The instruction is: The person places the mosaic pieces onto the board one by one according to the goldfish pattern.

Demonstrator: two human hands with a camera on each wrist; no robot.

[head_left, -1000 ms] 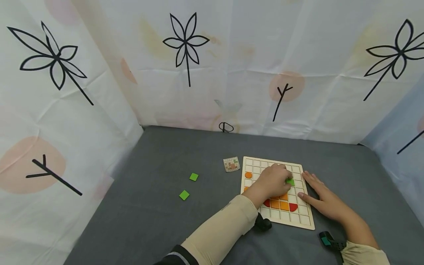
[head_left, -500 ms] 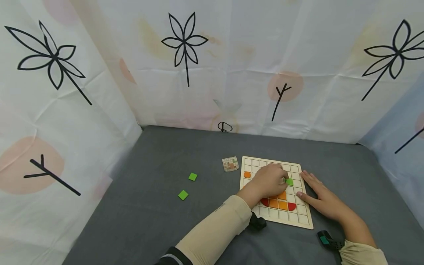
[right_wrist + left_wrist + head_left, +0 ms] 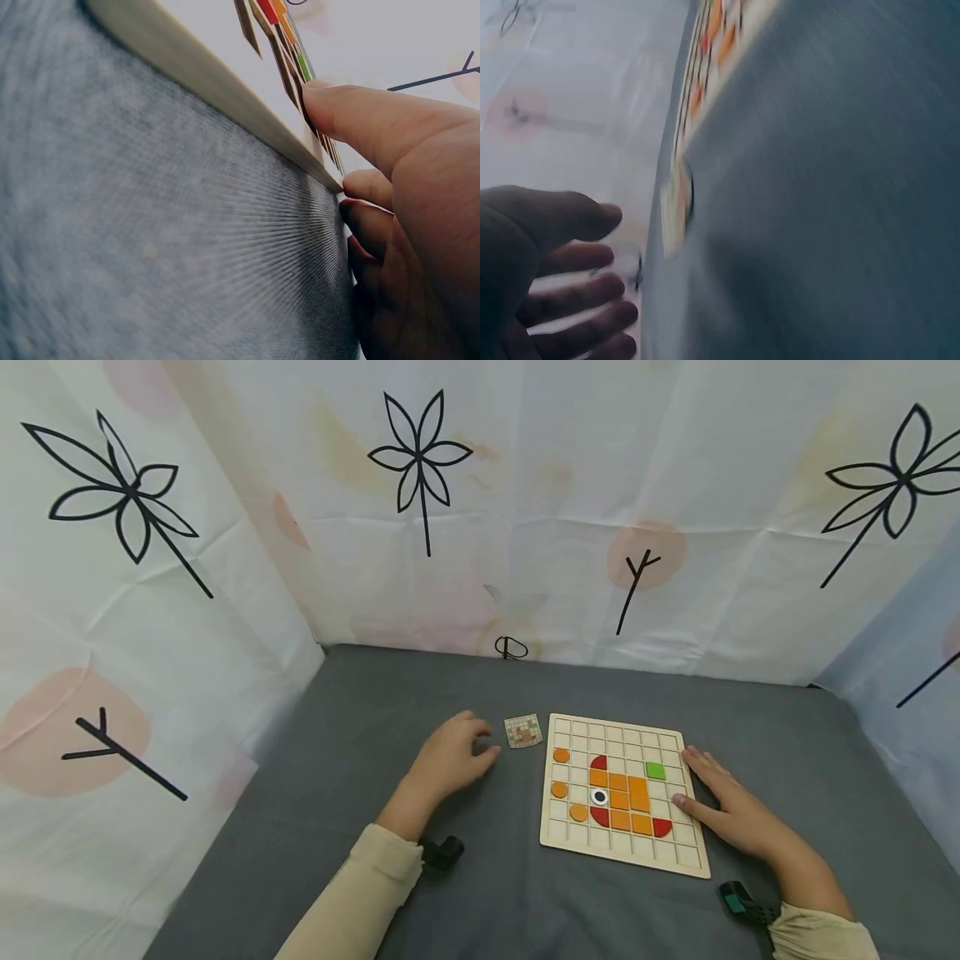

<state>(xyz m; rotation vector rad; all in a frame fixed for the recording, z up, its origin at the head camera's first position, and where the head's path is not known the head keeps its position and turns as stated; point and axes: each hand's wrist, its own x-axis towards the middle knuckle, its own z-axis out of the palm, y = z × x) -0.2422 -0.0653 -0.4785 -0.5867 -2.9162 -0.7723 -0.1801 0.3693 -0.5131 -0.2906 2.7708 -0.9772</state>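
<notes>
My left hand [image 3: 447, 758] hovers over the cloth left of the board, thumb and fingers apart and loosely bent, with nothing between them. Its palm and wrist cover the spot where two loose green squares lay. A pale wooden grid board [image 3: 573, 837] lies flat, bearing a fish-like pattern of orange squares [image 3: 619, 819], red quarter-rounds [image 3: 662, 827] and a round eye piece [image 3: 598, 797]. One green square [image 3: 656, 771] sits at the upper right of this pattern. Along the board's right edge rests my right hand [image 3: 738, 814], its thumb [image 3: 352, 112] on the top surface, fingers straight at the side.
A small patterned card [image 3: 523, 732] lies just left of the board's top corner, near my left fingertips. Orange discs [image 3: 561, 755] sit in the board's left columns. Grey cloth [image 3: 420, 693] covers the table, and white printed curtains [image 3: 525, 527] close off the back and sides.
My left hand has let go at the board and swung left, leaving the green square in the grid and uncovering the fish pattern. My right hand stays at the board's edge.
</notes>
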